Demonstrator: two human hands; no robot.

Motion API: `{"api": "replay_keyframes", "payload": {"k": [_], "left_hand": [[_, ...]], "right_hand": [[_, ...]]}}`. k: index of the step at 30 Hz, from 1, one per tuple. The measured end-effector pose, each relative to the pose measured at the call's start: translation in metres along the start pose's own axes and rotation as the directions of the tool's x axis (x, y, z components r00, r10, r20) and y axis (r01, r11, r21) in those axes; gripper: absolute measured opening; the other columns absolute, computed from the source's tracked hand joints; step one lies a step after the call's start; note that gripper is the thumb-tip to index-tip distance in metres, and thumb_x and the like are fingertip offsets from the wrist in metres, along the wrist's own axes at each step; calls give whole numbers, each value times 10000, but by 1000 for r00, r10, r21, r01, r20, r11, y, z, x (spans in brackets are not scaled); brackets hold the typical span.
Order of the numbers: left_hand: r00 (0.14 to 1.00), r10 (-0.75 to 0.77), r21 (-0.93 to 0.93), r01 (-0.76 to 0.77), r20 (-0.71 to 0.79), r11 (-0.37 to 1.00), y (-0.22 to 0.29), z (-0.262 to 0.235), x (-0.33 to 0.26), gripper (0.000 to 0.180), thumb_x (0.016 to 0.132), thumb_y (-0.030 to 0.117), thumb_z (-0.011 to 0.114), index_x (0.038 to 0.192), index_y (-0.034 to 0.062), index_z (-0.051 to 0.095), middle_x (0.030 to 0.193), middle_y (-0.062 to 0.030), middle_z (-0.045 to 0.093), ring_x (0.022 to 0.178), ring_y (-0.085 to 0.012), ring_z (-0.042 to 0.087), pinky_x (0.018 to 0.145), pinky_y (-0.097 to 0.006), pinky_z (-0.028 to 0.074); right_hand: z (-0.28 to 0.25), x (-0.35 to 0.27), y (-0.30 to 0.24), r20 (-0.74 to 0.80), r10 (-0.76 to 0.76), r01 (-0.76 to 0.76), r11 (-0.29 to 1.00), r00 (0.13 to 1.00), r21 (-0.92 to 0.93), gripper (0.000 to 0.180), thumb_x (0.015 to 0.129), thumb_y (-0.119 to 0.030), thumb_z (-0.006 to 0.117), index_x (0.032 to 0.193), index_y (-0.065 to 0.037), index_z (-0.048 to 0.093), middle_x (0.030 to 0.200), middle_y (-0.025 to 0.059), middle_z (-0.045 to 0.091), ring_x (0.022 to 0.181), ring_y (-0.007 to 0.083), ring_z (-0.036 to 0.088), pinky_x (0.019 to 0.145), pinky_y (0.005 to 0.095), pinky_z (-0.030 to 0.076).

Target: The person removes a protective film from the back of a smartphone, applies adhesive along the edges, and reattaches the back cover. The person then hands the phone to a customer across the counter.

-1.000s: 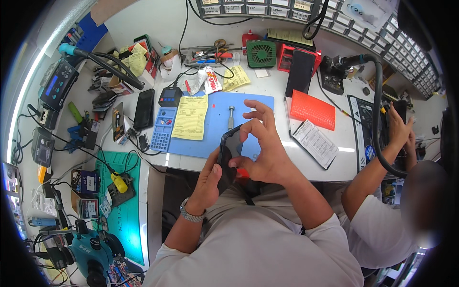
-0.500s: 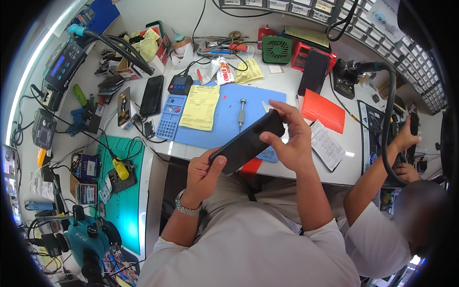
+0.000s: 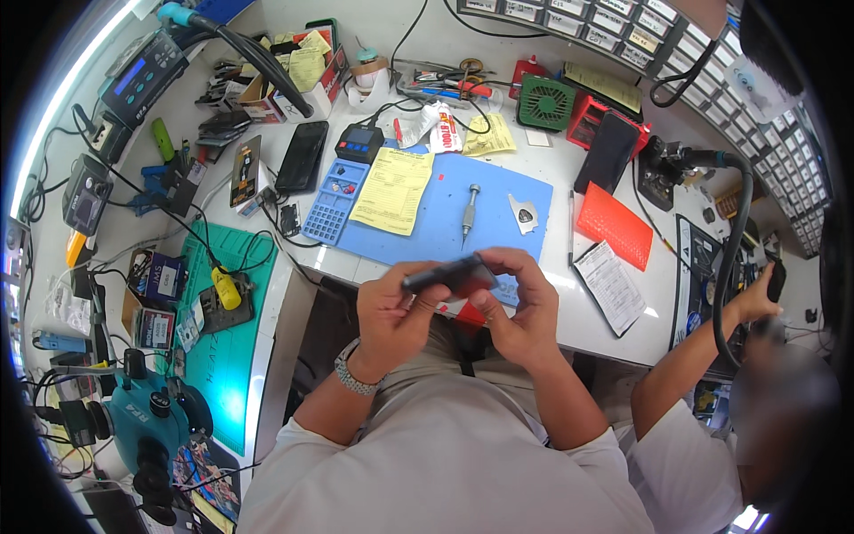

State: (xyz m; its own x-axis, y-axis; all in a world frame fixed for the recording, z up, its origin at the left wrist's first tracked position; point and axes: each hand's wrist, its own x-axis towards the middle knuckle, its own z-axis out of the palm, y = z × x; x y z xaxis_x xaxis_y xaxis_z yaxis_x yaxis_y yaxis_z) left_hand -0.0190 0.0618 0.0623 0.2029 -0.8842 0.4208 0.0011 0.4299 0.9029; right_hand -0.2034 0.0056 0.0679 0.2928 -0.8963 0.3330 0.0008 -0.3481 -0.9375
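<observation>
A dark smartphone (image 3: 454, 278) is held level between my two hands, above the bench's front edge and seen nearly edge-on. My left hand (image 3: 396, 316) grips its left end, thumb along the near side. On the right end, the fingers and thumb of my right hand (image 3: 520, 307) close round it. Beyond the phone, a metal screwdriver (image 3: 471, 212) lies on the blue work mat (image 3: 507, 178). A thin metal opening tool (image 3: 523, 214) rests to its right. To the left are a yellow paper form (image 3: 392, 190) and a blue parts tray (image 3: 336, 200).
A co-worker (image 3: 694, 427) sits close at right, one arm (image 3: 689, 351) stretched over the bench. A red bubble pouch (image 3: 616, 225) and a phone with a paper slip (image 3: 610, 287) lie near my right. A teal microscope (image 3: 156, 436) stands at lower left beside a green mat (image 3: 222, 356).
The phone has come nearer my body and tilted from a slanted, face-showing pose to almost edge-on. My right hand has moved down and left, uncovering the metal opening tool. The view has shifted slightly.
</observation>
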Motion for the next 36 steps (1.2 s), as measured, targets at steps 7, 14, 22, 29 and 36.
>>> {"api": "replay_keyframes", "payload": {"k": [7, 14, 22, 29, 36], "left_hand": [[980, 27, 206, -69, 197, 976, 13, -2, 0, 253, 1031, 19, 742, 1256, -93, 715, 1219, -219, 792, 1118, -255, 784, 924, -330, 639], [989, 112, 74, -119, 93, 990, -9, 1, 0, 211, 1016, -43, 726, 1219, -103, 716, 1228, -223, 785, 1140, -282, 780, 931, -349, 651], [951, 267, 273, -301, 155, 914, -6, 4, 11, 277, 897, -102, 791, 1169, -67, 753, 1167, -215, 801, 1090, -289, 799, 906, -344, 652], [934, 285, 409, -352, 217, 842, -31, 2, 15, 325, 815, -105, 803, 1120, 4, 789, 1034, -142, 818, 881, -281, 792, 794, -362, 639], [871, 386, 525, -492, 305, 695, -37, 10, 22, 368, 718, -104, 707, 1056, 13, 796, 968, -114, 807, 793, -285, 760, 706, -364, 602]], "right_hand": [[-4, 1, 7, -19, -272, 271, 962, 962, -10, 292, 884, 113, 792, 1143, -16, 753, 1097, 143, 757, 957, 233, 754, 811, 308, 606], [3, -5, 23, -89, -215, 221, 972, 973, 73, 333, 858, 196, 719, 1119, -9, 750, 1099, 155, 763, 960, 235, 758, 822, 324, 615], [-9, -6, 19, -4, -329, 326, 939, 944, -108, 353, 844, 229, 645, 1116, 14, 716, 1090, 170, 769, 1026, 279, 767, 902, 355, 621], [-14, -19, 51, -98, -33, 65, 938, 995, 341, 356, 894, 186, 677, 1208, 18, 669, 1169, 135, 763, 1111, 224, 747, 1039, 377, 581], [-27, -15, 34, -34, -197, 193, 976, 980, -97, 315, 858, 146, 722, 1132, -8, 701, 1079, 112, 737, 1005, 221, 715, 911, 322, 596]]}}
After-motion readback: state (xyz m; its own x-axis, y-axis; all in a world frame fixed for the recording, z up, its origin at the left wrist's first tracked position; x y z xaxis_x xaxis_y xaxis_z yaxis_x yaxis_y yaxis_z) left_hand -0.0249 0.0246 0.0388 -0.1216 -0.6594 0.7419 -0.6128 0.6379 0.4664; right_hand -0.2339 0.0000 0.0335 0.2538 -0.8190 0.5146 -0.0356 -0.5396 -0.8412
